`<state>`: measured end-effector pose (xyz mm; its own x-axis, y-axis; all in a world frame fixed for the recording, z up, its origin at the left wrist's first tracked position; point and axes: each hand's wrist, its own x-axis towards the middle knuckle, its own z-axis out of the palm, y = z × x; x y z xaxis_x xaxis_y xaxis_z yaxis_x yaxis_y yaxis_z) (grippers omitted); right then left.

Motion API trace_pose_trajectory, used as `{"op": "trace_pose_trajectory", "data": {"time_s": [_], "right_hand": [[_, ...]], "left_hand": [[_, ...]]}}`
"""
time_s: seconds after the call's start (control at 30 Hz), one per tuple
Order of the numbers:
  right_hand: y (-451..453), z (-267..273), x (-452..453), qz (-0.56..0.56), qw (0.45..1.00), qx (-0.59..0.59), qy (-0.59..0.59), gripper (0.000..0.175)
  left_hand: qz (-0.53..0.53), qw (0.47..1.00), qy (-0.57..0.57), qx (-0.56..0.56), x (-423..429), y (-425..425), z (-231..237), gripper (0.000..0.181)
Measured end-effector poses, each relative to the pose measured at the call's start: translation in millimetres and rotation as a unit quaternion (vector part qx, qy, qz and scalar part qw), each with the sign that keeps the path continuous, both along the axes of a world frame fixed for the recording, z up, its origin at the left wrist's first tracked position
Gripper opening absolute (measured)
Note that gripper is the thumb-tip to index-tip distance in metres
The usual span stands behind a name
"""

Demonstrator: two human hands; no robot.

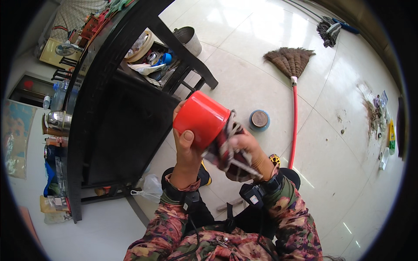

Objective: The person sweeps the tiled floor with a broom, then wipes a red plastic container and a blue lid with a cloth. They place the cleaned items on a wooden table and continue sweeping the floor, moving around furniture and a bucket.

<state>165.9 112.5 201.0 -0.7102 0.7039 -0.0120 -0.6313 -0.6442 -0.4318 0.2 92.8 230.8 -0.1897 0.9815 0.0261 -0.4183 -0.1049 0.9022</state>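
Observation:
A glossy red cylindrical container [201, 118] is tilted in front of my body. My left hand [186, 143] grips its side, thumb in front and fingers behind. A dark plaid cloth [233, 160] with pale stripes is bunched in my right hand [249, 148], pressed at the container's right end. That end is hidden by the cloth, and the cloth and right hand are slightly blurred. On the floor just beyond my right hand stands a small blue jar [260, 120] with a brown round top.
A black wooden table [127, 127] runs along the left, its open drawer [153, 67] full of odds and ends. Behind it stands a grey bucket [188, 40]. A red-handled broom [294, 107] lies on the tiles. Swept dirt and litter [375, 112] lie at right, a mop [327, 32] farther back.

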Motion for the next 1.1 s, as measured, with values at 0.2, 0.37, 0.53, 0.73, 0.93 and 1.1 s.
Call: {"op": "trace_pose_trajectory", "data": {"time_s": [0.2,0.37,0.53,0.73,0.93,1.1], "right_hand": [[3.4,1.2,1.9,-0.123,0.71,0.546,-0.427,0.026],[2.3,-4.1,0.2,-0.186,0.829,0.448,-0.28,0.027],[0.9,4.4,7.8,-0.043,0.98,0.192,-0.011,0.03],[-5.4,4.3,10.3,0.03,0.992,0.076,0.099,0.04],[-13.0,-1.6,-7.9,-0.197,0.792,0.513,-0.268,0.036],[-17.0,-12.5,-32.0,-0.375,0.477,0.644,-0.466,0.019]], "left_hand": [[-0.031,0.989,0.1,-0.106,12.8,4.2,16.0,0.069],[-0.083,0.982,0.138,-0.099,6.5,-6.1,47.2,0.11],[-0.149,0.946,0.282,0.061,-14.6,15.2,68.7,0.136],[-0.248,0.929,0.275,0.025,-13.9,21.8,73.2,0.129],[-0.208,0.893,0.392,-0.073,-6.3,2.5,75.9,0.091],[-0.076,0.938,0.32,-0.113,-15.8,-2.4,52.8,0.077]]}}
